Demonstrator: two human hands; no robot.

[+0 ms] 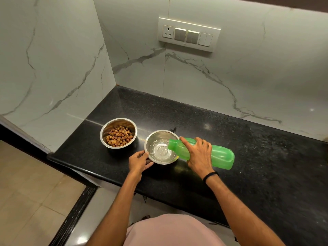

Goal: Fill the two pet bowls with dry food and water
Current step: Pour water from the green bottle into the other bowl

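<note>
- Kibble bowl [118,133], far left, is already filled.
- Right hand [199,155] grips the tipped green bottle [220,155], pouring water into the near steel bowl [160,148].
- Left hand [139,161] clasps that bowl's rim.
- Next, likely: level the bottle before overflow.

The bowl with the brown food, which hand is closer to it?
Left. The left hand holds the water bowl beside the food bowl; the right hand is farther, gripping the green bottle.

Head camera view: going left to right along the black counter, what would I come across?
Steel bowl of dry food → left hand → steel bowl with water → right hand → base of the green bottle.
</note>
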